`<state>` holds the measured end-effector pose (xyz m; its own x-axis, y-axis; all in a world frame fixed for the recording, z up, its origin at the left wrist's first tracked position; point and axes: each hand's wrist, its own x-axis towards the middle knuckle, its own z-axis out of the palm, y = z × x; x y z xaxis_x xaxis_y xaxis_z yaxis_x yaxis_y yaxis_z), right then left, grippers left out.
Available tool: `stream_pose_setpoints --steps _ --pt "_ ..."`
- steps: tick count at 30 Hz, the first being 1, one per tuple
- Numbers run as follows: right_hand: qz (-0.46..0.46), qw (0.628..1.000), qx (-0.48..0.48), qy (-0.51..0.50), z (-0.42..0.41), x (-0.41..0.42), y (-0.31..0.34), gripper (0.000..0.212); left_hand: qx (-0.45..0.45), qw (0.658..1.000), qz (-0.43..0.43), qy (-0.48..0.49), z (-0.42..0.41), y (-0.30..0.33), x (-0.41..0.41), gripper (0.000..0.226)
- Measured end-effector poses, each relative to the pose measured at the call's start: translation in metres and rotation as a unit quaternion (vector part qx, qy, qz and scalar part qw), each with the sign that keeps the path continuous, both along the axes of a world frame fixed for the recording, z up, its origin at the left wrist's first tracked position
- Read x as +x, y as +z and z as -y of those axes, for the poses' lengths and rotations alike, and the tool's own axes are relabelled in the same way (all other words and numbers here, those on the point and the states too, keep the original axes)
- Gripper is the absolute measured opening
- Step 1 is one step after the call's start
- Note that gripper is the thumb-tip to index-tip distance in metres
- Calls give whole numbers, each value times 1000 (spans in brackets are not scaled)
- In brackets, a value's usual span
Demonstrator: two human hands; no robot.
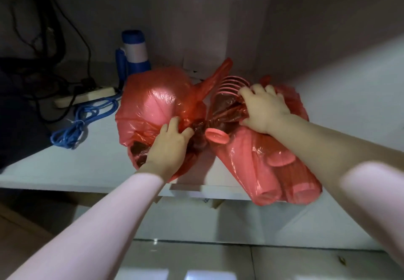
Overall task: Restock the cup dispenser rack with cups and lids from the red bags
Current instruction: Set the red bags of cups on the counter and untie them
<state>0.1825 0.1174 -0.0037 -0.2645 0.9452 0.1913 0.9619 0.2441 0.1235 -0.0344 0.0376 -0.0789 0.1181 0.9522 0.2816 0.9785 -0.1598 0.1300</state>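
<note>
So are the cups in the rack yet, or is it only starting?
Only starting. Both red bags are on the shelf. The left hand grips the left red bag; the right hand grips the right red bag, full of cup stacks. No rack is in view, so restocking remains.

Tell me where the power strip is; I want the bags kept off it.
In the head view the power strip lies at the shelf's back left, left of the left red bag, with blue cable coiled just in front.
</note>
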Motion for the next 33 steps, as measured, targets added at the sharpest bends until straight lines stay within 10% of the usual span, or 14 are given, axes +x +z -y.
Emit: stream_pose_setpoints --steps 20,23,28,33 --pt "-97 986 -54 126 178 14 60 35 110 993 18 -28 144 102 -5 25" --pt "-143 981 -48 123 211 35 79 67 134 990 24 -27 178 128 8 27" --pt "-166 979 -34 110 287 68 118 34 174 983 14 -64 240 170 39 30" --pt "-198 976 17 90 363 131 160 47 214 970 13 -110 293 205 92 28"
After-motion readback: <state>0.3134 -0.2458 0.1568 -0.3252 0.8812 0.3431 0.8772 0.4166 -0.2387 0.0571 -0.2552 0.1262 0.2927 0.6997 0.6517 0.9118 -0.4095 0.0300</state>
